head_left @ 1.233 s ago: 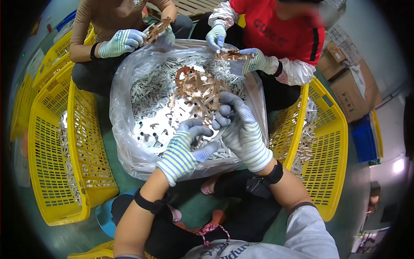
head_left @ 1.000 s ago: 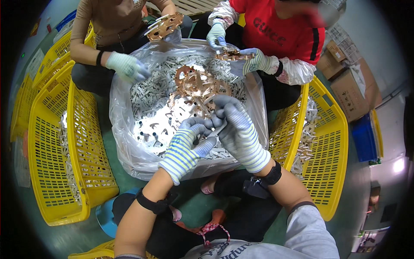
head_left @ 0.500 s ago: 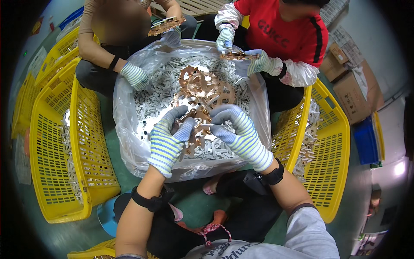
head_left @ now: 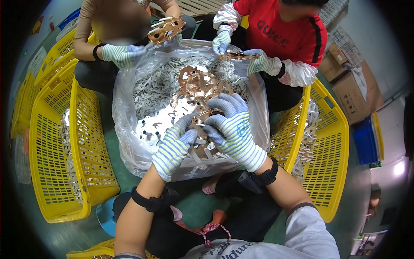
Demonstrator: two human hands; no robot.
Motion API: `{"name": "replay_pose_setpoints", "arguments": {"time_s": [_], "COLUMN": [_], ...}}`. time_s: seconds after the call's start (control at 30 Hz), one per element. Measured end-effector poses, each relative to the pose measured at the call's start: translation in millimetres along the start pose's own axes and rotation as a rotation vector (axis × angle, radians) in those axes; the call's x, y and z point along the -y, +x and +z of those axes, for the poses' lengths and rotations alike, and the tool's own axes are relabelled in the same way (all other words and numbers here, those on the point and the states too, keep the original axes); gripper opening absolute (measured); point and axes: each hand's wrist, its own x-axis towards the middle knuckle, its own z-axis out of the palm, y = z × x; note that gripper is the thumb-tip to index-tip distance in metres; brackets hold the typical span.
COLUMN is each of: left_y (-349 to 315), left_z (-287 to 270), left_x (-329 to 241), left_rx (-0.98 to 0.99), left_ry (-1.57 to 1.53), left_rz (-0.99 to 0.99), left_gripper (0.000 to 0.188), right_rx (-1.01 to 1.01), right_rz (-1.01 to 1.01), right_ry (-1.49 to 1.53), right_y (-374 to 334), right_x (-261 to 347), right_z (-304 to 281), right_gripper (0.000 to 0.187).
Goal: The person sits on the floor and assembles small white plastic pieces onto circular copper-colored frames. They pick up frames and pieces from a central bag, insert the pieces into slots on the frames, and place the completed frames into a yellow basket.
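Observation:
Both my hands wear striped white, green and blue gloves over the lined bin. My left hand (head_left: 174, 146) grips the near-left edge of a copper-coloured metal part (head_left: 202, 117) between thumb and fingers. My right hand (head_left: 235, 131) curls over the part's right side, back of the hand upward, thumb and fingers closed on it. The fingers partly hide the part's outline. Beyond it, a round copper-coloured plate with cut-outs (head_left: 202, 84) lies on a heap of pale strips (head_left: 157, 93). More copper-coloured pieces show beneath my hands.
Clear plastic film (head_left: 129, 146) lines the bin. Yellow slatted baskets (head_left: 92, 142) stand left, another yellow basket (head_left: 330, 159) right, with pale strips inside. Opposite sit two gloved people: one holds a copper-coloured round plate (head_left: 166, 31), the other a similar part (head_left: 237, 56). Cardboard boxes (head_left: 351, 93) stand far right.
My right hand has turned, showing more of its back, and shifted over the part; the part has moved slightly up. The far-left person's lower hand has lifted off the bin toward their tilted plate.

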Motion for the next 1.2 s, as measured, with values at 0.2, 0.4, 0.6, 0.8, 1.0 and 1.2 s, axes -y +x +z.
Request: {"name": "replay_pose_setpoints", "arguments": {"time_s": [0.2,0.4,0.6,0.8,1.0,1.2], "left_y": [6.5,2.3,7.9,13.5,14.5,12.4], "left_z": [-5.3,2.9,5.6,-4.3,-19.7,-17.9], "left_x": [8.9,1.5,11.1,6.9,12.6,8.0], "left_rx": [0.070,0.100,-0.026,-0.196,-0.145,-0.187], "left_ry": [-0.018,-0.037,0.122,-0.036,-0.307,-0.383], "left_rz": [0.156,0.123,0.256,0.190,0.072,0.047], "left_gripper": [0.054,0.045,0.034,0.035,0.039,0.028], "right_rx": [0.096,0.189,0.142,-0.124,0.107,0.100], "right_rz": [0.076,0.172,0.119,0.007,-0.065,-0.062], "right_ry": [0.270,0.363,0.415,0.145,0.029,0.148], "right_y": [-5.4,-10.8,-12.2,-1.3,-5.0,-1.8], "right_x": [-4.1,-7.6,-2.3,19.2,28.3,26.8], "right_z": [0.6,3.1,10.4,1.6,7.6,2.3], "right_gripper": [0.025,0.029,0.025,0.021,0.021,0.022]}}
